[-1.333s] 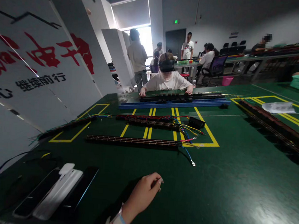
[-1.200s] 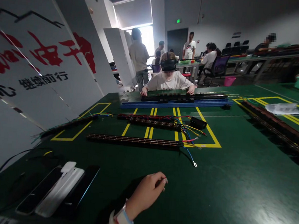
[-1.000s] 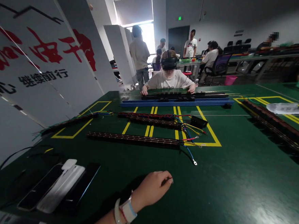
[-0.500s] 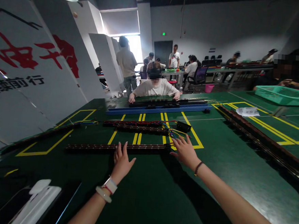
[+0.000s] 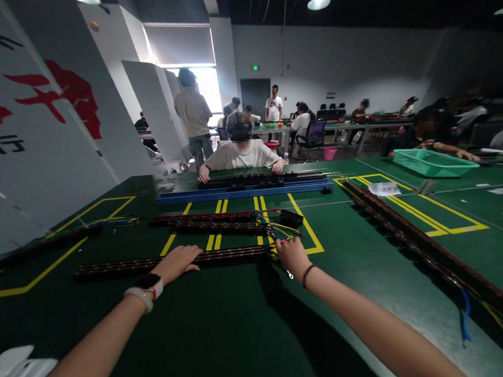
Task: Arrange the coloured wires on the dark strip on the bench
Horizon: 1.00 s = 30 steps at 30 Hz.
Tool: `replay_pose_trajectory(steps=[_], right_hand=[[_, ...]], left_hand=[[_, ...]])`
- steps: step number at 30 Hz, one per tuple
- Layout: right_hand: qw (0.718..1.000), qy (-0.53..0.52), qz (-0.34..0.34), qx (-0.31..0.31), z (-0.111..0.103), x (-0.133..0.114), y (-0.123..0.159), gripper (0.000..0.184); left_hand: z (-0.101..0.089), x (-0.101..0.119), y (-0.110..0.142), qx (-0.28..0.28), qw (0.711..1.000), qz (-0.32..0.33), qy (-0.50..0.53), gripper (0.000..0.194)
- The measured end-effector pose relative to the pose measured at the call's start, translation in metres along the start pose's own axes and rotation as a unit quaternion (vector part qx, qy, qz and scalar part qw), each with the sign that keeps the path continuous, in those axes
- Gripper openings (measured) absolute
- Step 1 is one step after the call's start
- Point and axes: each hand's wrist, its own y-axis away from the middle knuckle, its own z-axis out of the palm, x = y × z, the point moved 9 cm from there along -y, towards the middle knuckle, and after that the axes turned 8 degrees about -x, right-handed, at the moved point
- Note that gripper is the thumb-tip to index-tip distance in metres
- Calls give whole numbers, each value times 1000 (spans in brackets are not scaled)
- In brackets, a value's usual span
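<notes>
Near wired bar (image 5: 229, 256) lies on the green tabletop (image 5: 207, 335), slightly aslant, its R end raised no higher than can be told. Its L part is covered by the L hand (image 5: 179, 262), laid palm-down w/ fingers over the top & thumb apart on the near side; grip wide. At the bar's R end the coloured leads (image 5: 276, 243) are held by the R hand (image 5: 293, 254); grip narrow, fingers curled in, exact no. of leads pinched can't be told. A metal lug (image 5: 291, 275) is seen just below the R hand, on a lead.

Just behind, two more wired bars (image 5: 218, 226) are set side by side, approx. parallel, w/ red, blue & yellow leads fanned out at the R end, near a black block (image 5: 291, 219). Yellow tape (image 5: 313, 230) is crossed by them.

Farther back, a blue rail (image 5: 242, 193) w/ black parts is placed crosswise; both hands of a person opp. (image 5: 241, 153) are rested at it. Far L, a dark bar w/ green wires (image 5: 36, 245) is seen; R side, a long brown bar (image 5: 403, 239), a clear packet (image 5: 384, 189) & a green basket (image 5: 434, 163). White items (image 5: 19, 362) are partly cut off, bottom L.
</notes>
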Motion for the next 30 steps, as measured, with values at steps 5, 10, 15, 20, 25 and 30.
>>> replay_pose_trajectory(steps=[5, 10, 15, 20, 25, 30], right_hand=[[998, -11, 56, -11, 1, 30, -18, 42], [997, -9, 79, -18, 10, 53, -25, 51], [997, -6, 74, -4, 24, 62, -27, 54], [996, -7, 91, 14, 30, 71, -41, 54], [994, -16, 101, 30, 31, 93, -60, 52], [992, -29, 107, 51, 28, 113, -70, 49]], left_hand=[[-6, 6, -34, 20, 1000, 12, -17, 49], [-6, 4, -52, 77, 995, 35, -57, 56], [5, -15, -51, 245, 962, -14, -119, 69], [4, -21, -69, 287, 948, -42, -134, 70], [-8, -14, -109, 194, 971, -47, -130, 72], [-7, -21, -139, 149, 981, -73, -103, 77]])
